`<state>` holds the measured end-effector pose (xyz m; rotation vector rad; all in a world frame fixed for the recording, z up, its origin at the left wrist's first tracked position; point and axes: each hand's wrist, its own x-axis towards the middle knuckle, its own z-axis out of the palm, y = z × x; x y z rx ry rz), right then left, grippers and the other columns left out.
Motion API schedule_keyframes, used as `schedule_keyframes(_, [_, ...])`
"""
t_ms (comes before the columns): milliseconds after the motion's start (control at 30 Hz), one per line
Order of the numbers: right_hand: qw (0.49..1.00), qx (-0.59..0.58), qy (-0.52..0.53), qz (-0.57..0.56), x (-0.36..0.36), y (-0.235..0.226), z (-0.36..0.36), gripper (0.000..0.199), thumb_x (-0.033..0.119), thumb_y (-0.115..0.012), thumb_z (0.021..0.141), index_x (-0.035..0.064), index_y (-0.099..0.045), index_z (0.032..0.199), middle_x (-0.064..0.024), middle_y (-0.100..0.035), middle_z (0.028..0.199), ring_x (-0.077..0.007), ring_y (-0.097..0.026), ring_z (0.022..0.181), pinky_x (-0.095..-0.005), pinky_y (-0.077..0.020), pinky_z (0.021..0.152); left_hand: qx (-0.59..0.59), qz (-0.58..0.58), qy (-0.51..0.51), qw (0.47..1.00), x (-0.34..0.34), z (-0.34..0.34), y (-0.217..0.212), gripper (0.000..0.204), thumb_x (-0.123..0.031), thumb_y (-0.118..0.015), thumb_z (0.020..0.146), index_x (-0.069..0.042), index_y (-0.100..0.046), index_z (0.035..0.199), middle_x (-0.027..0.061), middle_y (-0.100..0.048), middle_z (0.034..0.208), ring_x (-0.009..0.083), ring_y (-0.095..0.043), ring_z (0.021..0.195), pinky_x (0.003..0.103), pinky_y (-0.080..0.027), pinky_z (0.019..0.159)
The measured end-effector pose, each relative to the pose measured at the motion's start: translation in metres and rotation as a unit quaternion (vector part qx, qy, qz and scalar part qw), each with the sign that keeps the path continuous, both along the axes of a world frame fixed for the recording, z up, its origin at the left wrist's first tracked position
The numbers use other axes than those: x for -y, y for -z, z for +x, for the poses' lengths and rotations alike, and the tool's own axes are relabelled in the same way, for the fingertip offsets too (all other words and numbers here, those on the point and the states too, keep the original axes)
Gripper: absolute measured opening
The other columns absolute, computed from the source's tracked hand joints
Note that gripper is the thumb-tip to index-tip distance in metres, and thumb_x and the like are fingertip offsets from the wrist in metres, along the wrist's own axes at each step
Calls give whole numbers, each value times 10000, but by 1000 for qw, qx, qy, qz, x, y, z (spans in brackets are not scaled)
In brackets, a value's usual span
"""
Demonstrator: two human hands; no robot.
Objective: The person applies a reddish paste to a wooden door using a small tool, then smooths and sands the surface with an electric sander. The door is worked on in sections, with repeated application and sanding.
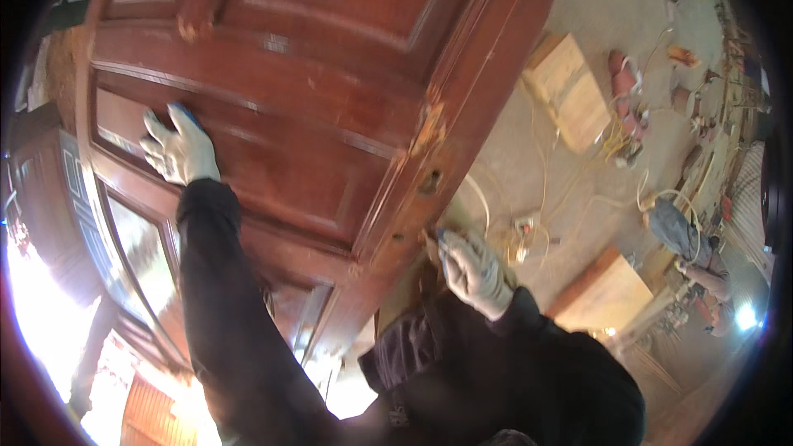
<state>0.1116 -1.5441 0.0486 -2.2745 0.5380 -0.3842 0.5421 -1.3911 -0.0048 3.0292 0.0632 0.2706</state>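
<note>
A dark reddish-brown panelled wooden door fills the middle and upper left. My left hand, in a pale glove with blue on its palm side, is over a recessed panel at the left, fingers spread and holding nothing. Near the door's right edge is my right hand, gloved the same way, with its fingers curled. A small brownish bit shows at those fingertips, but I cannot make out what they grip. Beside that edge, the door has a lock cutout and a splintered patch of bare wood.
On the concrete floor at right lie a wooden block, a second block and loose cords. A power tool with a reddish body lies beyond. Another person is at far right. More doors stand at left.
</note>
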Motion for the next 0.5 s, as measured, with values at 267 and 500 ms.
schedule_keyframes(267, [996, 75, 39, 7, -23, -12, -42, 420, -17, -675, 874, 38, -588, 1281, -121, -604, 819, -316, -586, 641, -416, -467, 553, 20, 94, 30, 995, 5, -56, 2, 656, -497, -385, 1033, -43, -394, 1506, 250, -396, 1543, 417, -368, 1425, 538, -317, 1142])
schedule_keyframes(500, [1000, -4, -25, 13, -24, -87, -42, 356, 47, -658, 897, 56, -619, 1251, -117, -621, 845, -314, -624, 682, -434, -500, 588, -42, 110, 195, 974, 20, -175, -37, 709, -463, -444, 1013, 66, -380, 1480, 291, -373, 1541, 411, -334, 1450, 523, -260, 1174])
